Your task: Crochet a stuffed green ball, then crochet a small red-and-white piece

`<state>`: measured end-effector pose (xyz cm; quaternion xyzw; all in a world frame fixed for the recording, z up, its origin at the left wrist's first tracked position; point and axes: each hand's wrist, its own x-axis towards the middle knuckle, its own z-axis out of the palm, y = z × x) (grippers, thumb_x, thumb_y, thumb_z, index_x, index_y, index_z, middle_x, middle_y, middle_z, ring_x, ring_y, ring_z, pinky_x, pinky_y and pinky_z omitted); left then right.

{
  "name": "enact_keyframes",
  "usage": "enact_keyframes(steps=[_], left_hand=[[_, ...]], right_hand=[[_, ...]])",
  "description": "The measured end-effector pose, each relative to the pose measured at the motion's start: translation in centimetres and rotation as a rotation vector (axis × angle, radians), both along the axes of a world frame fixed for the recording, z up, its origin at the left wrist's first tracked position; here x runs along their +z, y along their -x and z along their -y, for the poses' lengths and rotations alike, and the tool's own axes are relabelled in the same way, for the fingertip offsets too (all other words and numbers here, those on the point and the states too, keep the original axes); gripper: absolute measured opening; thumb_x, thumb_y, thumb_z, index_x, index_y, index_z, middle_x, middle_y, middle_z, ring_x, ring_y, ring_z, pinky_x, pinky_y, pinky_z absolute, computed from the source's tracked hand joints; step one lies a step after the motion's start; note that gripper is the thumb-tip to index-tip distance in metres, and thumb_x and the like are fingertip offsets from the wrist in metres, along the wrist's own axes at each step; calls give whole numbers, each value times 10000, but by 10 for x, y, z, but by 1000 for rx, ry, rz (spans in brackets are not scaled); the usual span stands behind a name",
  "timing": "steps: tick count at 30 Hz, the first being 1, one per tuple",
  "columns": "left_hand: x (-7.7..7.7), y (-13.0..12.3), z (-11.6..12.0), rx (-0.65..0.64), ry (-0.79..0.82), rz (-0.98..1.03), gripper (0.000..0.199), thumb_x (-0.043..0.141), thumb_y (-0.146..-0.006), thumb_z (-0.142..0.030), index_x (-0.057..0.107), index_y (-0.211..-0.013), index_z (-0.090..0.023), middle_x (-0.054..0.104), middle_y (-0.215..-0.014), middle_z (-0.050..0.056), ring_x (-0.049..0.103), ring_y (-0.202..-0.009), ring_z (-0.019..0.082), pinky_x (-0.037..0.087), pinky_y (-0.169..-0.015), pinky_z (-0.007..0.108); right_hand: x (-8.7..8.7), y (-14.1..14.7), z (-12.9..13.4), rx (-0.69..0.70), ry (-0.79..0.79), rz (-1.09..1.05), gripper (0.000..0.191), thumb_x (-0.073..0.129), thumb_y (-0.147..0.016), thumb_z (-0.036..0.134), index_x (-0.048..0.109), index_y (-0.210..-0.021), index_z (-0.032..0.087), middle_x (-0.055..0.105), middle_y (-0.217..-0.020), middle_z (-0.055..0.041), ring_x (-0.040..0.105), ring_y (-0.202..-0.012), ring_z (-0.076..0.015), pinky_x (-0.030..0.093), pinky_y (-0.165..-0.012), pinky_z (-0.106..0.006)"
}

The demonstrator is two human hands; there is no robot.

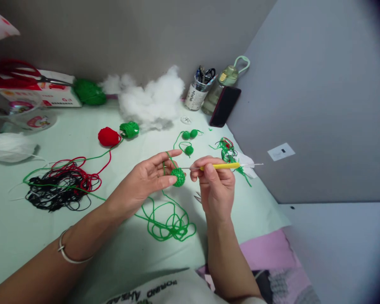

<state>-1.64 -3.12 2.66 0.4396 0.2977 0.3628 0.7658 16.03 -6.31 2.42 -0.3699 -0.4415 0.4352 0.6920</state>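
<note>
Between its thumb and fingers, my left hand (pixel 148 175) pinches a small round green crochet piece (pixel 178 177), with green yarn running over the raised index finger. My right hand (pixel 217 181) grips a crochet hook (pixel 221 166) by its yellow handle. The hook's thin metal shaft points left and its end meets the crochet piece; whether it is inside a stitch is too small to tell. Below the hands lies a loose tangle of green yarn (pixel 172 228). Part of a pair of metal scissors (pixel 198 196) shows beside my right wrist.
Small green crocheted balls (pixel 189 150) lie beyond the hands, near white stuffing (pixel 155 99). At left are black yarn (pixel 55 190), a red yarn ball (pixel 109 137) and white yarn (pixel 11 147). A phone (pixel 225 106) leans on a bottle (pixel 229 76) by the right partition.
</note>
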Motion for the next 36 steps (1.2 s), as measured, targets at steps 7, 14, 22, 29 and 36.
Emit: enact_keyframes(steps=[7,14,22,29,36], left_hand=[[3,-3,1,4,63,30,622,772,-852,-258,585,-1445,-265,611,-1075,20,571,-971,157,433,-884,285],[5,3,-3,-58,154,127,480,761,-838,-271,705,-1313,-236,633,-1035,29,617,-928,169,467,-878,293],[3,-4,1,-38,7,4,645,836,-800,-229,616,-1404,-289,696,-1200,38,597,-1186,209,449,-999,319],[12,-7,4,70,-62,-192,698,859,-750,-241,607,-1402,-238,663,-1057,30,637,-1074,217,483,-944,341],[15,-8,5,154,-131,-265,641,853,-706,-184,673,-1317,-254,607,-917,-5,599,-927,183,487,-902,346]], right_hand=[[0,1,-1,-2,-11,21,130,672,-947,277,786,-891,245,691,-820,-5,616,-675,-121,509,-626,-279],[1,-5,-4,-19,81,-33,158,708,-903,337,769,-816,221,671,-749,-12,584,-609,-122,482,-548,-272],[0,4,0,21,-60,229,120,685,-942,298,802,-927,274,756,-910,-30,668,-865,-179,530,-718,-324],[-3,1,-1,39,57,115,135,687,-939,351,770,-902,251,753,-878,-18,614,-687,-128,489,-614,-280],[-1,1,-2,97,71,56,191,635,-972,373,721,-893,221,749,-856,-29,635,-676,-127,513,-619,-278]])
